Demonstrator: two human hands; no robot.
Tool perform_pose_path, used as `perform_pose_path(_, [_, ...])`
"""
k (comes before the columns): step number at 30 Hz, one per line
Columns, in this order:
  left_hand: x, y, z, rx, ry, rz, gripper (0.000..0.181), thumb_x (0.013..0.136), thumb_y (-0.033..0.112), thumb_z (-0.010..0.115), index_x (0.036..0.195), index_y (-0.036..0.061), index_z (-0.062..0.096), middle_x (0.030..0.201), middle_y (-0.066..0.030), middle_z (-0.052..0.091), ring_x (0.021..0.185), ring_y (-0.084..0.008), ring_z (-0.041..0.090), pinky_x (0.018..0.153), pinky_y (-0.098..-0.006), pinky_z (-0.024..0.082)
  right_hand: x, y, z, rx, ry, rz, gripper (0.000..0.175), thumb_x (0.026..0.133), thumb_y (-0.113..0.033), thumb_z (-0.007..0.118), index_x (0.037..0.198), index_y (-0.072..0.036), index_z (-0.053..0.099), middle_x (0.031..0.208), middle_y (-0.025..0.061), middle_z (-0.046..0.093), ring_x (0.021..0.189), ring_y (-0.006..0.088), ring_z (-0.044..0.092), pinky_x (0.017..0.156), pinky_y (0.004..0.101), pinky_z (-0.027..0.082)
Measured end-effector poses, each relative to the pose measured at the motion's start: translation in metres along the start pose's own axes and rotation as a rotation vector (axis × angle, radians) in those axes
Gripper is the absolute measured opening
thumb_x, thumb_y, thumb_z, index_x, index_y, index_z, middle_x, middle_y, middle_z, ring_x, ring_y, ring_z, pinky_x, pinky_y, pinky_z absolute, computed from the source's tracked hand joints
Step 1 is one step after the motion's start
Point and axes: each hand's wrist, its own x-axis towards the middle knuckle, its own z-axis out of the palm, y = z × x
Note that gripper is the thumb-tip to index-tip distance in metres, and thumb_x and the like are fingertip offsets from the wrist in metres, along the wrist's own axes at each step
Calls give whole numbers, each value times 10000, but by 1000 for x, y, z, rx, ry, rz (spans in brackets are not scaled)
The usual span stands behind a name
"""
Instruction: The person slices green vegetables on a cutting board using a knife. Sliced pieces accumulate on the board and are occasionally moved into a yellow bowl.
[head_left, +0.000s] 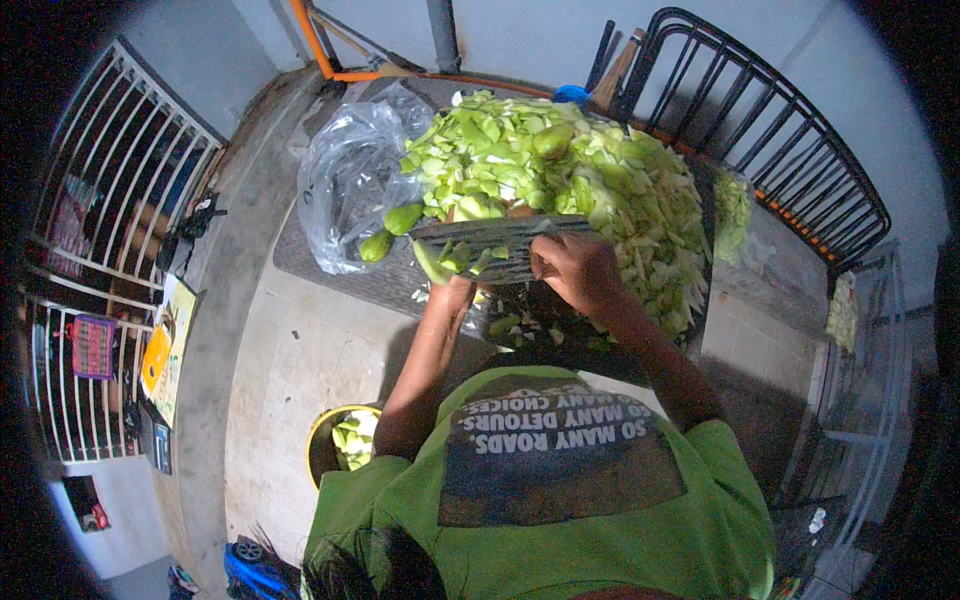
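Note:
My left hand (453, 288) reaches under a broad, dark, blade-like tool (491, 251), which hides most of it. Its fingertips show beyond the tool, around a partly cut green fruit (478, 205). My right hand (574, 262) is closed in a fist at the right part of the tool. Green slices lie on the tool's face. Beyond both hands rises a large heap of light-green slices (502, 146), with a whole green fruit (553, 141) on top. Two more green fruits, one (404, 218) above the other (376, 245), lie left of the heap.
A clear plastic bag (341, 187) spreads out at the left of the heap. A yellow-rimmed bucket (313, 442) with pale pieces stands by my left elbow. Black metal railing (780, 127) and a broom (619, 71) stand behind. A blue toy car (255, 574) is at lower left.

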Motion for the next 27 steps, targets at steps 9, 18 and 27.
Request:
perform_pose_path(9, [-2, 3, 10, 139, 34, 83, 735, 784, -31, 592, 1416, 122, 249, 1221, -67, 476, 1075, -177, 484, 886, -320, 452, -4, 0, 10, -56, 16, 2, 199, 632, -90, 702, 739, -123, 536, 691, 76, 545, 689, 302, 585, 587, 413, 444])
perform_pose_path(18, [-23, 56, 50, 296, -129, 162, 504, 792, 109, 651, 1222, 39, 397, 1066, -93, 574, 915, -181, 608, 803, -323, 516, -3, 82, 34, 155, 40, 565, 226, 825, -226, 615, 841, -7, 564, 695, 177, 583, 656, 300, 605, 626, 390, 454])
perform_pose_path(27, [5, 58, 41, -616, 22, -238, 399, 898, 411, 523, 1047, 45, 574, 947, -134, 644, 837, -254, 632, 756, -377, 534, -1, 69, 26, 74, 27, 511, 346, 810, -324, 623, 956, -10, 606, 774, 190, 631, 713, 333, 631, 653, 399, 488])
